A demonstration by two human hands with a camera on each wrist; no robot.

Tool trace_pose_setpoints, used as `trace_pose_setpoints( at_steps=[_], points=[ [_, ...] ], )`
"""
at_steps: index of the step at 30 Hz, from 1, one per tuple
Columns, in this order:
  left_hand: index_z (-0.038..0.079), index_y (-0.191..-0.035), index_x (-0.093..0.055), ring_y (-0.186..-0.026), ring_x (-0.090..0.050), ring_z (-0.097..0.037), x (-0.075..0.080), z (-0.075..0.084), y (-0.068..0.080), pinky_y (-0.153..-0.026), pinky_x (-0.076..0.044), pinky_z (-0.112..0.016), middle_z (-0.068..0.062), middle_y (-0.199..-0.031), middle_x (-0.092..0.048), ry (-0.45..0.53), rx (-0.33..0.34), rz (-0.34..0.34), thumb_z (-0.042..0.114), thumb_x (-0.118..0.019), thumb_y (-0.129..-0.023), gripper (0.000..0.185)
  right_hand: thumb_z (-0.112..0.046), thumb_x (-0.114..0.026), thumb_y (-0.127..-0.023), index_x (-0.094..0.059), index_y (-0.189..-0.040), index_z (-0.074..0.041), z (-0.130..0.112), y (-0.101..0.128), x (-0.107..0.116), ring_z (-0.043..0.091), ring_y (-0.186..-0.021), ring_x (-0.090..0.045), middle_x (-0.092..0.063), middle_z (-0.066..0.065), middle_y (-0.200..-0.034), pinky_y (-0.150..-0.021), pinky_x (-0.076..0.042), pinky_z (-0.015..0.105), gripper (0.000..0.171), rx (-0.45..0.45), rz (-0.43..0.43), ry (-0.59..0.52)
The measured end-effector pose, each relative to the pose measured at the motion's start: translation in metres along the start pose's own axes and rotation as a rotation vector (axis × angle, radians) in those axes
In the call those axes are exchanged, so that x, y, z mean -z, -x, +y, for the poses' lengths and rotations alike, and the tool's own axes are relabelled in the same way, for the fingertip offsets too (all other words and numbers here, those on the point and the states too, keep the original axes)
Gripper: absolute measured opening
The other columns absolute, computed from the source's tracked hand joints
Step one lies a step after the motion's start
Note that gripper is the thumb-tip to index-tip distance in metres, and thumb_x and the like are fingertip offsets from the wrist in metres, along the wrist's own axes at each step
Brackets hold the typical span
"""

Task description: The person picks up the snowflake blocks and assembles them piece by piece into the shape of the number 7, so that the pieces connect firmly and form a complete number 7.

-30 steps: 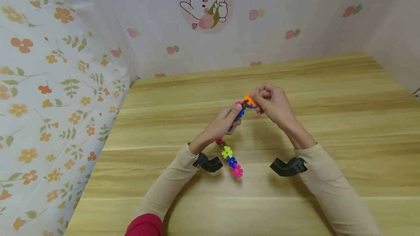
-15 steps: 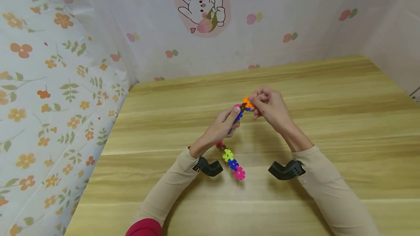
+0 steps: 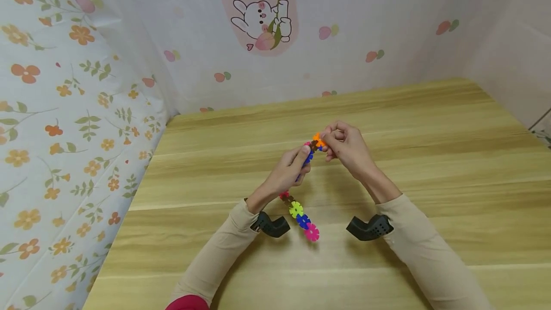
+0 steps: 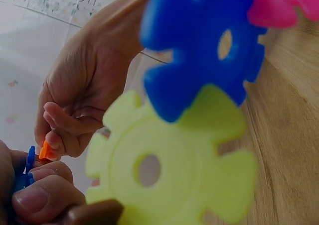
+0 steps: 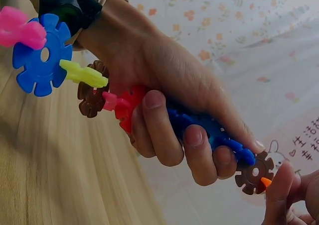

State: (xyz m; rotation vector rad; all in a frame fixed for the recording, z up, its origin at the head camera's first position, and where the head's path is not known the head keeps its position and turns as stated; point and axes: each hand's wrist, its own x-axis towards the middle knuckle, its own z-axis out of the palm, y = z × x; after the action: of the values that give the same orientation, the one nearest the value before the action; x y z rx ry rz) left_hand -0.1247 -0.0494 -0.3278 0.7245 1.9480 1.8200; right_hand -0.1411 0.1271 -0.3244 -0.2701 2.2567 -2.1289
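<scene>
Chain of plastic snowflake discs (image 3: 303, 214) is held in the air above the wooden table (image 3: 430, 166), running from near the wrists up to the fingertips. Its middle section is gripped by the left hand (image 3: 287, 174), whose fingers (image 5: 159, 130) are curled round the blue and red discs, as seen from the right wrist. Below that hand, a brown disc (image 5: 92, 96), a yellow-green disc (image 3: 295, 209), a blue disc (image 3: 303, 221) and a pink disc (image 3: 312, 232) hang free, the pink one lowest and closest to the table. At the upper end, an orange disc (image 3: 318, 138) is pinched by the right hand (image 3: 346, 149) between thumb and curled fingers, just beside a second brown disc (image 5: 254, 172) that ends the gripped stretch. Whether the orange disc is fully seated in the brown one cannot be told. Black wrist mounts (image 3: 271, 225) are noted on both beige sleeves. A floral cloth (image 3: 64, 123) and a rabbit print (image 3: 262, 18) are recorded behind the table.
</scene>
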Motion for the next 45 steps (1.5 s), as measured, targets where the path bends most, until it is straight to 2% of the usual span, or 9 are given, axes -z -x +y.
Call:
trace_pose_setpoints(
  at_steps=[10,15,20,25,30,36,40,43,45],
  points=[
    [-0.003,-0.082,-0.035,-0.040,-0.024,-0.008,0.004,0.002,-0.003,-0.039,-0.021,-0.021,-0.001,-0.060,-0.029,0.000,-0.016,0.002,0.018,-0.022,-0.104,0.033,-0.010,-0.055,-0.093,-0.047,-0.096,0.003,0.002,-0.005,0.000,0.010,-0.052,-0.051,-0.059,0.008,-0.070,-0.053,-0.053,0.026,0.015,0.040,0.006,-0.013],
    [-0.002,-0.084,-0.035,-0.040,-0.024,-0.008,0.005,-0.011,-0.005,-0.038,-0.022,-0.021,-0.002,-0.061,-0.030,0.024,0.011,0.002,0.021,-0.022,-0.104,0.033,-0.012,-0.056,-0.093,-0.048,-0.094,0.002,0.006,-0.002,-0.002,0.011,-0.049,-0.052,-0.060,0.005,-0.067,-0.050,-0.053,0.029,0.016,0.063,0.034,0.008],
    [-0.002,-0.085,-0.036,-0.040,-0.024,-0.009,0.005,-0.024,-0.010,-0.036,-0.021,-0.022,-0.003,-0.062,-0.032,0.030,0.027,0.012,0.027,-0.023,-0.104,0.037,-0.011,-0.055,-0.093,-0.048,-0.094,0.001,0.007,-0.002,0.000,0.011,-0.050,-0.052,-0.062,0.007,-0.072,-0.052,-0.053,0.029,0.015,0.037,0.021,0.015],
    [-0.003,-0.097,-0.041,-0.040,-0.026,-0.011,0.005,-0.026,-0.012,-0.036,-0.024,-0.022,-0.004,-0.067,-0.037,0.056,0.044,0.015,0.036,-0.026,-0.103,0.042,-0.016,-0.054,-0.094,-0.049,-0.097,0.000,0.004,-0.005,0.008,0.012,-0.049,-0.050,-0.062,0.012,-0.072,-0.050,-0.052,0.028,0.017,0.000,0.011,0.069],
    [-0.007,-0.110,-0.042,-0.039,-0.032,-0.011,0.004,-0.028,-0.010,-0.036,-0.031,-0.022,-0.005,-0.070,-0.043,0.073,0.105,0.029,0.035,-0.025,-0.101,0.046,-0.019,-0.053,-0.096,-0.049,-0.101,0.001,0.005,-0.004,0.008,0.014,-0.049,-0.049,-0.061,0.015,-0.071,-0.051,-0.052,0.030,0.021,-0.041,-0.030,0.076],
    [-0.005,-0.114,-0.043,-0.039,-0.034,-0.012,0.003,-0.027,-0.010,-0.037,-0.033,-0.024,-0.006,-0.072,-0.041,0.091,0.099,0.026,0.040,-0.025,-0.102,0.050,-0.019,-0.054,-0.095,-0.050,-0.100,0.000,0.005,-0.003,0.005,0.015,-0.049,-0.049,-0.061,0.013,-0.068,-0.050,-0.052,0.029,0.020,-0.026,-0.034,0.094],
    [-0.003,-0.111,-0.043,-0.043,-0.031,-0.016,0.001,-0.013,-0.007,-0.038,-0.033,-0.023,-0.006,-0.072,-0.036,0.117,0.092,0.000,0.033,-0.024,-0.104,0.042,-0.022,-0.052,-0.096,-0.051,-0.099,0.002,0.003,-0.002,0.006,0.015,-0.047,-0.048,-0.059,0.012,-0.066,-0.048,-0.050,0.029,0.024,-0.008,-0.042,0.138],
    [-0.009,-0.110,-0.041,-0.044,-0.031,-0.015,0.000,-0.002,-0.004,-0.039,-0.032,-0.023,-0.006,-0.071,-0.033,0.128,0.089,-0.011,0.026,-0.022,-0.104,0.040,-0.028,-0.049,-0.098,-0.053,-0.092,0.002,0.001,-0.001,0.006,0.014,-0.044,-0.042,-0.054,0.014,-0.064,-0.043,-0.043,0.026,0.030,0.017,-0.079,0.219],
    [-0.009,-0.107,-0.040,-0.042,-0.030,-0.014,0.001,-0.003,-0.003,-0.038,-0.030,-0.023,-0.005,-0.068,-0.031,0.125,0.074,-0.019,0.025,-0.020,-0.104,0.040,-0.032,-0.046,-0.098,-0.051,-0.085,0.001,0.001,0.000,0.005,0.014,-0.043,-0.037,-0.049,0.014,-0.061,-0.040,-0.034,0.025,0.036,0.038,-0.102,0.276]
  ],
)
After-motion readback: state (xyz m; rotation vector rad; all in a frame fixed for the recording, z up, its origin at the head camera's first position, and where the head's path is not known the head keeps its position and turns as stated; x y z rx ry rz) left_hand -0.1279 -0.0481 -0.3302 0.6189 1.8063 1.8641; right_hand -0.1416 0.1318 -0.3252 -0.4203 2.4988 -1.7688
